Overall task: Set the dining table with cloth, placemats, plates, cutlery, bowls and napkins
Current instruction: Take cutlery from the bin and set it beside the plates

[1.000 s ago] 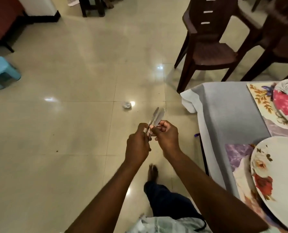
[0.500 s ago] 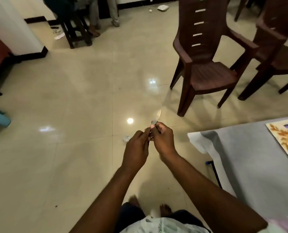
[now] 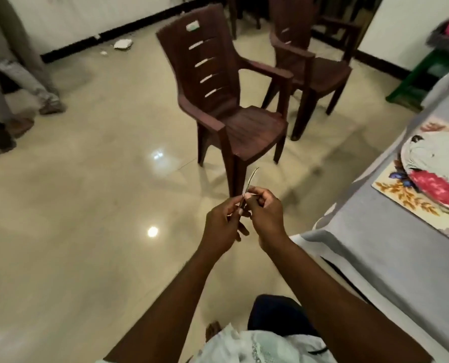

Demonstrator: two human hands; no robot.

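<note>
Glossy beige tiled floor (image 3: 87, 205) carrying two bright reflected light spots. White wall (image 3: 87, 17) with black skirting along its base. Two dark brown moulded plastic armchairs with slotted backs: nearer chair (image 3: 226, 100), second chair (image 3: 312, 66) just behind it. Green plastic stool (image 3: 417, 82) at right, near a white wall.

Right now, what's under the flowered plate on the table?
A floral placemat lies under the plate, on the grey cloth. Its near corner sticks out; the part beneath the plate is covered, so nothing more can be told.
</note>
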